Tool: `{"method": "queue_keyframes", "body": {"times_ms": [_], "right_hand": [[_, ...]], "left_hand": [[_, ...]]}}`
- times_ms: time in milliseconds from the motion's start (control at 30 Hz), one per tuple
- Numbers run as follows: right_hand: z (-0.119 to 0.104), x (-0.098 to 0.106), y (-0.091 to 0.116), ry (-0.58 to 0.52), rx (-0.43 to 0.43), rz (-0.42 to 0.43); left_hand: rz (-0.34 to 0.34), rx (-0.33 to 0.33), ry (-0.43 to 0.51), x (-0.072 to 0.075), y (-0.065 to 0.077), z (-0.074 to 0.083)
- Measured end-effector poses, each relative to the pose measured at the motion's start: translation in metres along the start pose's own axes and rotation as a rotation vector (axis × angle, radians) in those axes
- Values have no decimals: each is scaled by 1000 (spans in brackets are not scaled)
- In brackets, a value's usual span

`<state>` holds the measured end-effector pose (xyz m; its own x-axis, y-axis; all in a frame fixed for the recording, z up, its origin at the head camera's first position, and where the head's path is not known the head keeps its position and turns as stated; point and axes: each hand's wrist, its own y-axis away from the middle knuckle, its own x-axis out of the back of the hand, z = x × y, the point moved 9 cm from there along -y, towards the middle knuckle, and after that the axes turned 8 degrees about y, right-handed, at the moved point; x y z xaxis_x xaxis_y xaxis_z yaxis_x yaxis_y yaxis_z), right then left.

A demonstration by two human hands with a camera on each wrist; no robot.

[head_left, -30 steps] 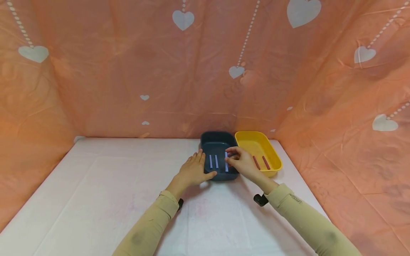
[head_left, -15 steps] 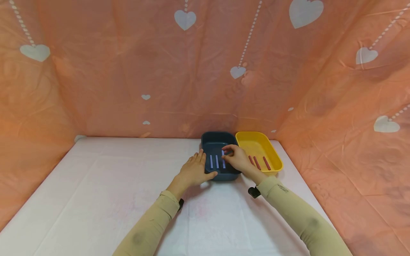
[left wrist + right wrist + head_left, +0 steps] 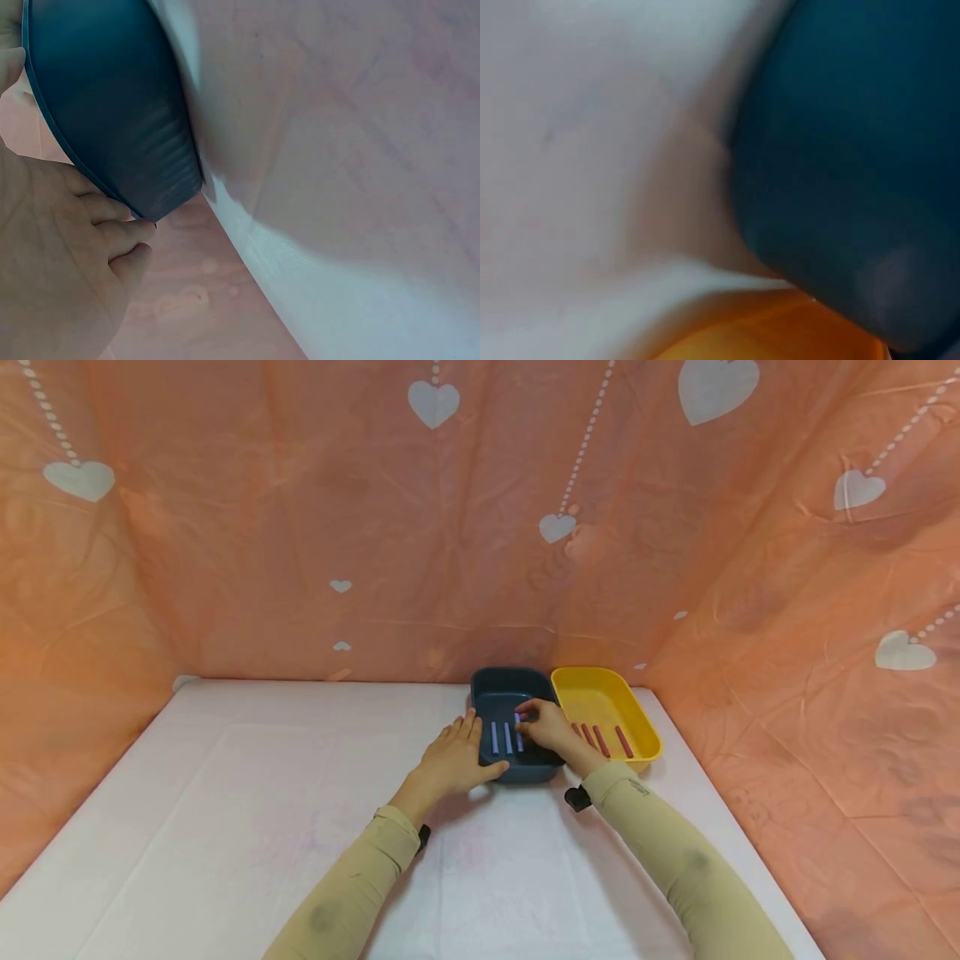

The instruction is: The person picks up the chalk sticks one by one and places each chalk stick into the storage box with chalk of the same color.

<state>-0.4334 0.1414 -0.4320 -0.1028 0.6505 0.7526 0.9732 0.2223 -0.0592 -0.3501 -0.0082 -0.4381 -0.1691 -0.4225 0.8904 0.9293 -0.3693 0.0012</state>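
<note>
A dark blue tray (image 3: 528, 773) stands at the far edge of the table, right of centre. My left hand (image 3: 450, 758) rests on its left rim with straight fingers, the thumb out over the front rim. In the left wrist view, those fingertips (image 3: 135, 262) lie along the tray's side. Two slim purple sticks (image 3: 507, 739) lie side by side inside it. Just right of them, my right hand (image 3: 553, 729) pinches a third purple stick (image 3: 521, 743) between thumb and fingers, low over the tray's floor. The right wrist view has only the tray wall (image 3: 840, 165), blurred.
A yellow tray (image 3: 643, 720) touches the blue one on its right and contains several dark red sticks (image 3: 624, 742), partly covered by the right wrist. White cloth (image 3: 262, 793) covers the table. Orange curtains (image 3: 262, 568) with white hearts rise behind and at both sides.
My right hand has moved left with the purple stick, bringing it closer beside the other two. More red sticks in the yellow tray have come into view. The left hand has stayed still.
</note>
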Motion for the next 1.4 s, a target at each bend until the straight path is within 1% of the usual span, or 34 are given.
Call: {"method": "queue_keyframes", "body": {"times_ms": [167, 267, 533, 700, 900, 1067, 1300, 1400], "right_hand": [[11, -6, -2, -3, -81, -10], [15, -8, -2, 7, -115, -16], [19, -13, -4, 18, -147, -36], [18, -12, -3, 38, -160, -34], [14, -8, -3, 82, -148, -27], [13, -7, -3, 117, -142, -28], [8, -5, -2, 183, -113, -7], [1, -3, 0, 200, -80, 9]], "left_hand": [[-4, 3, 11, 1, 2, 2], [-8, 4, 16, 1, 2, 3], [-2, 3, 18, 1, 2, 4], [-5, -1, 21, 2, 3, 6], [4, -10, 6, 4, 1, 8], [4, -10, 17, 4, 1, 6], [-17, -15, 25, 1, 2, 0], [-3, -20, 29, 2, 3, -4]]}}
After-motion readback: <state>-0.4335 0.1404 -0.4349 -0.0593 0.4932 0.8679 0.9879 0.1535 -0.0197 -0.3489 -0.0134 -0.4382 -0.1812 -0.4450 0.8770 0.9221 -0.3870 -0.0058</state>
